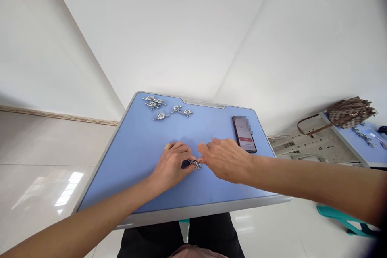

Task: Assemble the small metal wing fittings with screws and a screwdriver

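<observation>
The small metal part is located between the fingertips of both hands, just above or resting on the blue tabletop; the contact underneath cannot be confirmed. The left hand pinches its left side between thumb and forefinger. The right hand is curled, fingertips at the opposite side; whether they grip cannot be told. Neither hand is clearly nearer. The part's projecting pins slant rightward and toward the wearer, under the right fingertips. Beyond the left hand, six similar metal pieces lie apart from it. Beyond the right wrist lies a phone; well outward of the right forearm sits a checked handbag.
</observation>
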